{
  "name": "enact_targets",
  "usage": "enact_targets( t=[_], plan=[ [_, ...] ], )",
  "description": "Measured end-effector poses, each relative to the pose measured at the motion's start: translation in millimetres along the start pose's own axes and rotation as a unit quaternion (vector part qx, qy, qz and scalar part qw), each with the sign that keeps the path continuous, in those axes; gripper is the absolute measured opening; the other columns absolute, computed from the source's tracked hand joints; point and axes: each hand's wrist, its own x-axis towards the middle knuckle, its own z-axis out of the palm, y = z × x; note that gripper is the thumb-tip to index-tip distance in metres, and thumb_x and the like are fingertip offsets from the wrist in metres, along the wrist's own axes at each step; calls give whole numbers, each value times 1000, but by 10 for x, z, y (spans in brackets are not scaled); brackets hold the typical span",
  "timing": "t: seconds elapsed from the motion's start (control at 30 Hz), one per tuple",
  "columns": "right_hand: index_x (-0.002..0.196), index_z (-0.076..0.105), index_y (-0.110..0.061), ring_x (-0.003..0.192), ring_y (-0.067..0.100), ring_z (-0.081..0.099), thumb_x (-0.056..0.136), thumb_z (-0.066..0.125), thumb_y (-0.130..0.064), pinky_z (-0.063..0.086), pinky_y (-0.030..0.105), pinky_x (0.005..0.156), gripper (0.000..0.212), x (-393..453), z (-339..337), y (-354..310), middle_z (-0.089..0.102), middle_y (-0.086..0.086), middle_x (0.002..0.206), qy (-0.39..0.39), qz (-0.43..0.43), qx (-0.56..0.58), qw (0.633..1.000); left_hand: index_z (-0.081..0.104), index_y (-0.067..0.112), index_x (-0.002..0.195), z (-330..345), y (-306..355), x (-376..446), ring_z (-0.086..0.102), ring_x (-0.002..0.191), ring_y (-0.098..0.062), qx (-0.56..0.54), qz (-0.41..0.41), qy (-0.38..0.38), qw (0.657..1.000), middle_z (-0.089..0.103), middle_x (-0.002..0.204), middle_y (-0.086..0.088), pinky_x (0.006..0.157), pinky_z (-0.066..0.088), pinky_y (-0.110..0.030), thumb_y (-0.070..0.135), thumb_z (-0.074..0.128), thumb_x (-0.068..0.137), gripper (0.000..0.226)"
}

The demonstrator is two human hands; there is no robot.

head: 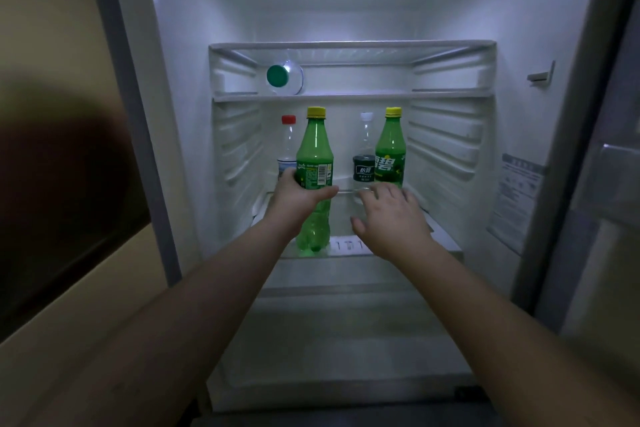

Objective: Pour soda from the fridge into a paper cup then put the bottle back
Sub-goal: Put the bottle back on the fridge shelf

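While the left hand (300,196) grips the soda bottle (314,163), the right hand (391,215) hovers seemingly empty, fingers spread

Open fridge (194,121) ahead, with two shelves (346,95) one above the other; on the upper, at left, one bottle lying on its side (285,77), cap toward the viewer. On the lower shelf, four upright bottles: front-left soda bottle (314,180) within the left hand (298,196), water bottle (287,149) just behind and left of it; at right, second soda bottle (390,152) with clear bottle (364,152) immediately to its left. Right hand (389,218) spread above the shelf front, before the right-hand pair, apart from the held bottle.
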Motion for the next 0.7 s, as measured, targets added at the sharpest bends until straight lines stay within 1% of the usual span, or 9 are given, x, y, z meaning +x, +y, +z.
enact_targets(
  t=[0.07, 0.17, 0.23, 0.3, 0.4, 0.47, 0.57, 0.7],
  plan=[
    [141, 36, -19, 133, 23, 33, 93, 43, -45, 24, 43, 112, 55, 92, 50, -1, 42, 6, 143, 4, 2, 1, 1000, 57, 13, 114, 54, -40, 140, 65, 94, -17, -2, -13, 7, 1000, 68, 103, 0, 82, 53, -35, 24, 92, 62, 64],
    [142, 32, -18, 134, 24, 31, 94, 42, -45, 24, 42, 112, 56, 223, 112, 4, 40, 6, 143, 0, 2, 5, 1000, 56, 10, 118, 129, -96, 330, 66, 98, -22, -10, -5, -4, 1000, 68, 107, -6, 83, 55, -39, 20, 91, 63, 66],
    [144, 28, -17, 137, 24, 27, 95, 40, -45, 20, 43, 114, 57, 303, 139, 10, 36, 6, 146, -9, 4, 8, 1000, 56, 9, 119, 177, -122, 433, 66, 96, -20, -11, 1, -12, 1000, 67, 106, -5, 78, 55, -35, 18, 90, 64, 65],
    [145, 27, -18, 137, 23, 26, 95, 40, -45, 19, 43, 115, 58, 372, 171, 17, 34, 5, 146, -13, 8, 17, 1000, 54, 9, 120, 225, -132, 538, 65, 95, -19, -4, 0, -11, 1000, 66, 106, -5, 74, 52, -32, 19, 89, 66, 65],
    [142, 29, -19, 133, 22, 30, 94, 42, -45, 21, 43, 113, 56, 455, 226, 20, 38, 3, 141, 2, 11, 18, 1000, 53, 12, 120, 299, -162, 704, 63, 100, -24, 14, -15, -3, 1000, 65, 110, -6, 84, 53, -41, 21, 91, 64, 68],
    [144, 28, -20, 134, 22, 29, 94, 42, -45, 20, 43, 114, 57, 504, 255, 29, 37, 2, 143, -3, 17, 23, 1000, 52, 13, 119, 334, -201, 789, 62, 101, -25, 25, -22, 1, 999, 64, 110, -6, 90, 53, -46, 22, 91, 62, 69],
    [146, 26, -21, 138, 21, 26, 94, 42, -45, 18, 42, 116, 59, 559, 287, 60, 34, 1, 147, -20, 28, 29, 999, 51, 13, 120, 363, -254, 853, 62, 103, -26, 35, -27, 6, 999, 64, 112, -6, 91, 53, -48, 24, 92, 61, 72],
    [147, 25, -21, 138, 20, 26, 94, 42, -46, 19, 41, 115, 60, 567, 319, 94, 34, 1, 148, -25, 35, 27, 999, 49, 12, 126, 383, -271, 883, 61, 107, -28, 48, -32, 7, 998, 63, 118, -7, 94, 51, -49, 27, 92, 62, 78]
  ],
)
